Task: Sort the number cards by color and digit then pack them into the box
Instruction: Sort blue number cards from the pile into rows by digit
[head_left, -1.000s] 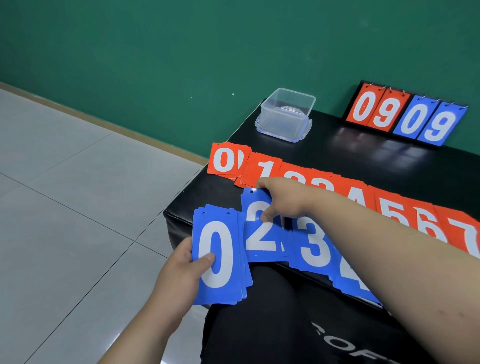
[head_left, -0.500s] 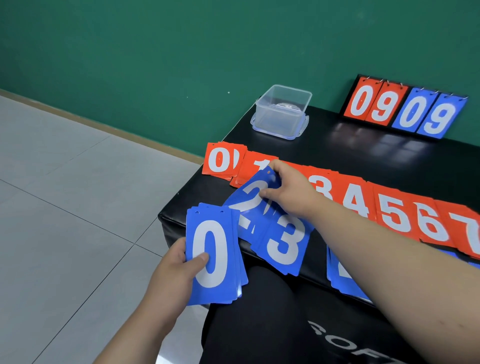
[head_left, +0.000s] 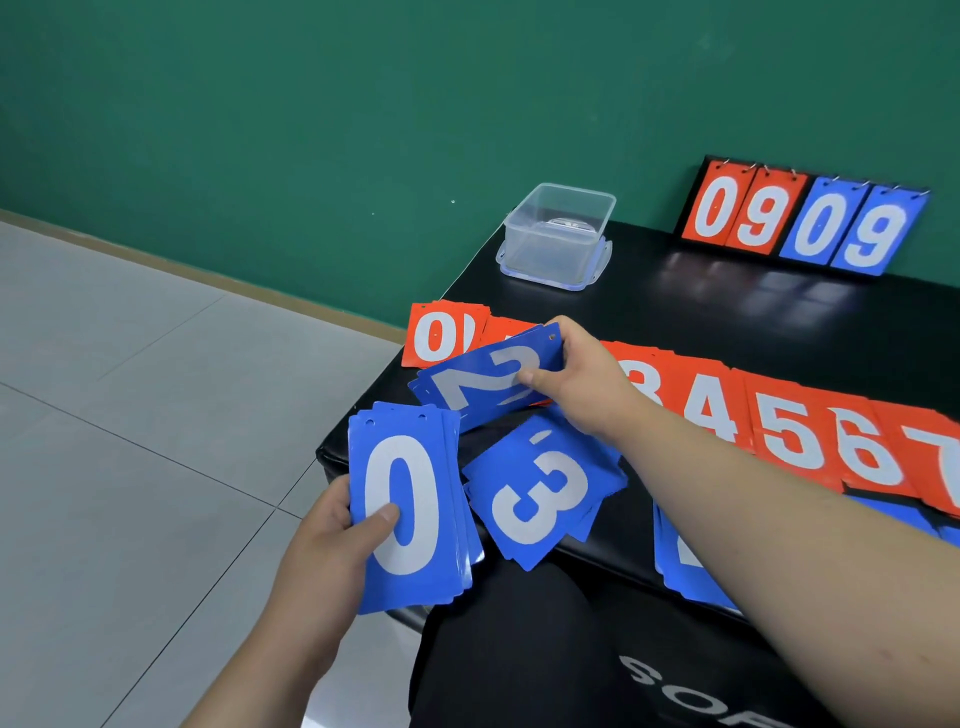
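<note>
My left hand (head_left: 332, 540) holds a stack of blue cards with a 0 on top (head_left: 410, 504), out past the table's near-left corner. My right hand (head_left: 576, 379) pinches a small stack of blue 2 cards (head_left: 483, 384), lifted and tilted above the table. A blue 3 pile (head_left: 545, 493) lies skewed on the near edge. More blue cards (head_left: 680, 566) are partly hidden under my right forearm. A row of red cards (head_left: 795, 431) runs from 0 at the left to 7 at the right. The clear plastic box (head_left: 558, 234) stands open at the far-left corner.
A black table (head_left: 727, 312) carries everything. A flip scoreboard (head_left: 800, 218) showing 09 in red and 09 in blue leans on the green wall at the back. Grey tiled floor lies to the left. My dark-clothed knee sits below the table's near edge.
My right hand has picked the blue 2 cards off the table and raised them, tilted. The blue 3 pile got pulled askew toward the left. The left hand kept hold of the 0 stack.
</note>
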